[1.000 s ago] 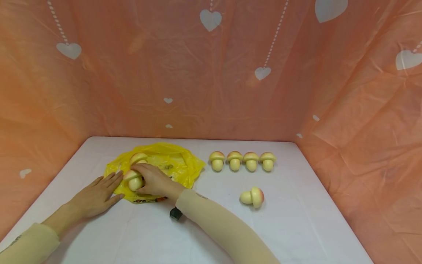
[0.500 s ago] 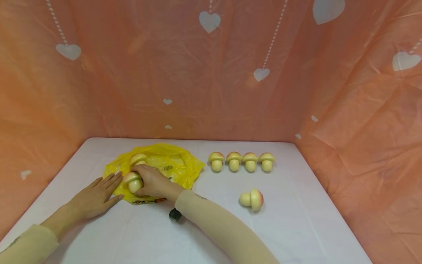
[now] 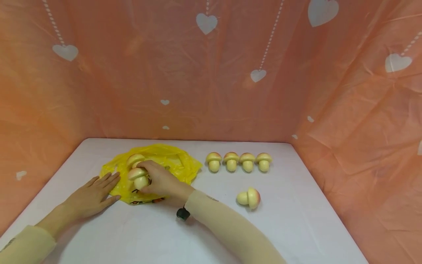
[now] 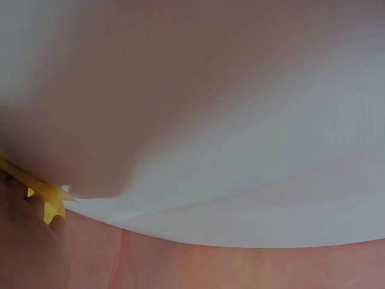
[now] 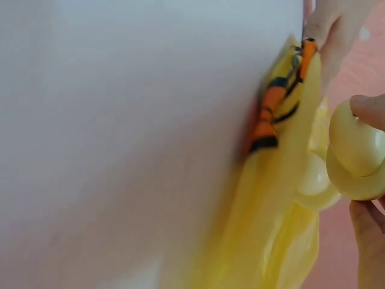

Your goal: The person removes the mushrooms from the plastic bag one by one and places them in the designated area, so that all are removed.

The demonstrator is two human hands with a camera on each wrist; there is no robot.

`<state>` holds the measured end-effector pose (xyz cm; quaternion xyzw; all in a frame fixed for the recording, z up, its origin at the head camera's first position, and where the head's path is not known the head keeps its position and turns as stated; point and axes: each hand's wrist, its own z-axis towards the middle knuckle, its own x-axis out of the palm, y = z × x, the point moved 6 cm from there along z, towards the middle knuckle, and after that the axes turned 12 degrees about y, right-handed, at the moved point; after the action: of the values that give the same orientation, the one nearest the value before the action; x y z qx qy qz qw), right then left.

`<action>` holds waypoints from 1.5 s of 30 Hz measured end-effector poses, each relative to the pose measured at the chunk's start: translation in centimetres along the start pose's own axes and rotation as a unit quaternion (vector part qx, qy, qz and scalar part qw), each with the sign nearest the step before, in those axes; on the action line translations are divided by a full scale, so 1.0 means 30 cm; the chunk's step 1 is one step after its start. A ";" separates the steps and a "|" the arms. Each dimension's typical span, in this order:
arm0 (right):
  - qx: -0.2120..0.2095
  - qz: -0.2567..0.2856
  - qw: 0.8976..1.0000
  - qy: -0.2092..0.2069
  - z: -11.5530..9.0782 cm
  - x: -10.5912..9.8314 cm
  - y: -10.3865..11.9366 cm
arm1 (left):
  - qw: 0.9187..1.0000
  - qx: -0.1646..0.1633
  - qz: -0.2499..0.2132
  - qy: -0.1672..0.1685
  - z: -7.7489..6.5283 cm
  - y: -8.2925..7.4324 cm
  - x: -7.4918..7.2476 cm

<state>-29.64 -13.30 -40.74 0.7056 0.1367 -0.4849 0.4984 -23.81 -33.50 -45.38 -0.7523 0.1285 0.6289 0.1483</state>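
Note:
My right hand [image 3: 161, 180] holds a toy mushroom [image 3: 140, 179] with a cream stem and a red-tinged cap. In the right wrist view the thumb and fingers pinch this mushroom [image 5: 356, 147] from two sides, over the yellow plastic bag [image 5: 258, 241]. My left hand [image 3: 93, 195] lies flat with straight fingers, its fingertips on the left edge of the bag [image 3: 178, 165]. A second mushroom [image 3: 134, 160] lies on the bag just behind the held one. The left wrist view is mostly blurred, with a bit of yellow bag [image 4: 51, 201] at lower left.
Several toy mushrooms [image 3: 231, 161] stand in a row, caps up, at the back right of the white table [image 3: 290, 227]. Another mushroom [image 3: 249, 198] lies on its side in front of them. Orange cloth walls [image 3: 211, 80] with hearts enclose the table.
The right hand has raised the gripped mushroom slightly and shifted it right, and its wrist has moved right too. The left hand stays flat at the bag's edge. The head view has drifted a little.

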 end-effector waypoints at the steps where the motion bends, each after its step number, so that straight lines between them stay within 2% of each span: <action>1: 0.000 -0.001 1.000 -0.003 -0.011 -0.008 -0.003 | 1.000 0.001 0.002 -0.002 0.001 -0.002 -0.002; 7: 0.011 0.000 1.000 -0.020 -0.081 -0.063 -0.013 | 1.000 0.004 0.007 -0.007 0.004 -0.008 -0.009; 17: -0.022 0.008 0.996 -0.081 -0.211 -0.166 -0.033 | 1.000 0.003 0.009 -0.007 0.008 -0.013 -0.019; 20: -0.032 -0.004 0.994 -0.101 -0.253 -0.194 -0.043 | 1.000 0.002 0.008 -0.009 0.010 -0.014 -0.021; 26: -0.046 0.006 0.990 -0.130 -0.345 -0.227 -0.082 | 1.000 0.000 0.006 -0.006 0.015 -0.014 -0.015; 34: -0.087 0.006 0.980 -0.178 -0.464 -0.277 -0.110 | 1.000 -0.006 -0.003 -0.008 0.014 -0.007 -0.013; 45: -0.089 -0.009 0.967 -0.240 -0.610 -0.341 -0.175 | 1.000 -0.007 -0.025 -0.017 0.002 -0.011 -0.016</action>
<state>-28.21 7.41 -34.75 0.5200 0.0616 -0.6304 0.5730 -23.83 -33.17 -44.91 -0.7458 0.1028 0.6382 0.1609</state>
